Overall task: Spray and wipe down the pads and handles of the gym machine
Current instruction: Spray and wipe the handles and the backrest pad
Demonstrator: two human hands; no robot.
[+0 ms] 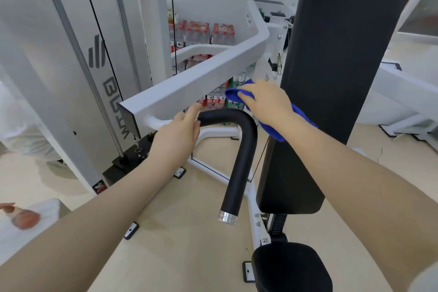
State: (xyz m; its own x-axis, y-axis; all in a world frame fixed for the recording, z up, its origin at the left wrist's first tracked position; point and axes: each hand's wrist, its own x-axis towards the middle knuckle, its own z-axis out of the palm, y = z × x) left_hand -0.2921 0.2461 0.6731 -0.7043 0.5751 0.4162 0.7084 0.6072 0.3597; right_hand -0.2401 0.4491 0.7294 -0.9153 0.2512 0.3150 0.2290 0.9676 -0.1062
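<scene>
a: where are the hands?

b: the left hand (180,130) is at the start of the black handle (239,149), where the foam meets the white tube. its fingers lie fairly straight and loose, fingertips against the grip, not wrapped round it.

a: and the other one?

b: the right hand (265,104) holds a blue cloth (237,95). the fingers are curled over it, one end sticking out past the fingertips, the other trailing under the wrist. it sits just above the bend of the handle, beside the left edge of the tall black back pad (331,78).

a: is the cloth touching the handle?

b: can't tell, it's very close.

a: what else is there?

b: a white frame arm (201,78) runs across just above the handle. the black seat pad (291,268) is at the bottom. packs of water bottles (201,33) are stacked by the far wall, and the floor (177,232) is beige.
</scene>
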